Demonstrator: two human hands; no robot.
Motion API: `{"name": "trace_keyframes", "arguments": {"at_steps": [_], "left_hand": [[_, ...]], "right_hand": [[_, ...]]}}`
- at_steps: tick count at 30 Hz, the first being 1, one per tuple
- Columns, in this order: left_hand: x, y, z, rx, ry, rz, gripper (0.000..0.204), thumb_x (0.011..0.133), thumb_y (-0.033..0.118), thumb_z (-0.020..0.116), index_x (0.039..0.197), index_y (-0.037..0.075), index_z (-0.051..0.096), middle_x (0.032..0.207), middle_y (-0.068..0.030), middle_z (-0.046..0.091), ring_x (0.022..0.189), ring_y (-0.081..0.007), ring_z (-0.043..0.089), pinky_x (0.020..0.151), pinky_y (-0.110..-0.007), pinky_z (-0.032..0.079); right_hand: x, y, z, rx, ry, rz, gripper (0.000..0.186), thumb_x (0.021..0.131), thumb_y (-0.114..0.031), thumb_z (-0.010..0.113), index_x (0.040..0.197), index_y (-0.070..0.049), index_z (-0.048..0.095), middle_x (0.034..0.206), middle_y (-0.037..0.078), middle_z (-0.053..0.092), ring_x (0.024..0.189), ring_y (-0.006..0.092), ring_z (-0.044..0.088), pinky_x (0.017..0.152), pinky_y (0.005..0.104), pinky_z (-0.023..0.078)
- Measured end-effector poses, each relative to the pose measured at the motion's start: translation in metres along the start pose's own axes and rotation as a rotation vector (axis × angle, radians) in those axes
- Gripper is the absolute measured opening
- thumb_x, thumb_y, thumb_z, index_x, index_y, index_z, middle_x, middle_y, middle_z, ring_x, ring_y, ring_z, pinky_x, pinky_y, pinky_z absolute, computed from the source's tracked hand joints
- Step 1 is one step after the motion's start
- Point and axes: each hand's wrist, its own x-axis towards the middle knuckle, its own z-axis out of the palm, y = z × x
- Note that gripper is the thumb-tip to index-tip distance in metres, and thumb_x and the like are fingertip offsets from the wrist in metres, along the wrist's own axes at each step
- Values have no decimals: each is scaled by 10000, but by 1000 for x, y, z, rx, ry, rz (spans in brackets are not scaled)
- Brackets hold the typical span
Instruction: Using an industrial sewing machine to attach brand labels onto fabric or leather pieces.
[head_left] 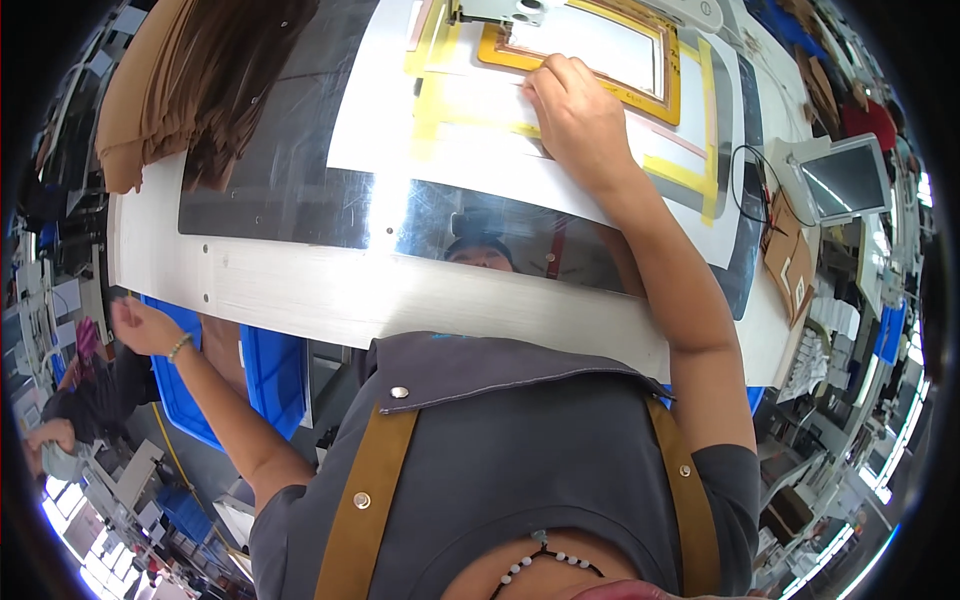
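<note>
My right hand point(580, 115) is on the white sheet point(375, 130) at the near edge of a yellow rectangular frame point(495, 52). Its fingers are curled down and closed; what they grip, if anything, is hidden beneath them. Strips of yellow tape run across the sheet around the frame. Off to the left, my left hand point(148, 326) hangs past the table edge above a blue plastic bin point(275, 375). Its fingers are loosely bent and apart, with nothing visible in them. A machine head point(500, 10) stands over the frame's far left side.
A stack of brown pieces point(180, 90) lies at the table's far left. A shiny dark plate point(300, 210) lies under the sheet. To the right are a screen point(845, 178), a black cable point(735, 185) and flat brown pieces point(790, 260). Another person point(85, 400) is at far left.
</note>
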Motion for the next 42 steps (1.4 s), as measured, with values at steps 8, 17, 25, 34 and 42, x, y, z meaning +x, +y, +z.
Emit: {"name": "trace_keyframes", "arguments": {"at_steps": [8, 17, 25, 34, 42], "left_hand": [[-41, 367, 21, -785, -850, 351, 247, 1025, 109, 685, 1243, 21, 764, 1238, -98, 770, 1061, -178, 716, 930, -319, 565], [-119, 468, 78, -716, -1143, 808, 431, 896, 291, 828, 1242, 53, 731, 1088, -98, 689, 997, -271, 676, 906, -370, 560], [-123, 465, 85, -911, -1146, 697, 204, 925, 188, 798, 1083, 61, 772, 1017, -67, 703, 894, -246, 693, 785, -352, 578], [-107, 469, 76, -923, -464, 1283, 278, 776, 101, 777, 1051, 69, 772, 1013, -52, 724, 918, -214, 704, 719, -341, 565], [-108, 466, 73, -944, -565, 1284, 378, 769, 120, 805, 1140, 62, 756, 1049, -72, 735, 937, -226, 706, 760, -338, 580]], "right_hand": [[1, -4, -16, 131, -37, 16, 113, 885, -134, 773, 836, -56, 707, 950, 62, 676, 928, 244, 685, 775, 364, 581], [4, 4, -17, 130, -153, -77, 52, 857, -123, 773, 860, -72, 766, 888, 41, 702, 807, 258, 712, 706, 387, 586], [4, 20, -18, 472, -231, 184, 117, 875, -115, 749, 906, -12, 797, 923, 78, 748, 798, 244, 734, 732, 338, 586], [18, 20, -29, 738, -113, 274, 199, 1022, -165, 713, 1093, 14, 765, 1079, 82, 758, 951, 185, 702, 909, 304, 558], [18, 29, -40, 1037, -572, 536, 170, 997, -136, 766, 1102, -3, 782, 999, 45, 741, 932, 103, 651, 880, 276, 538]]}}
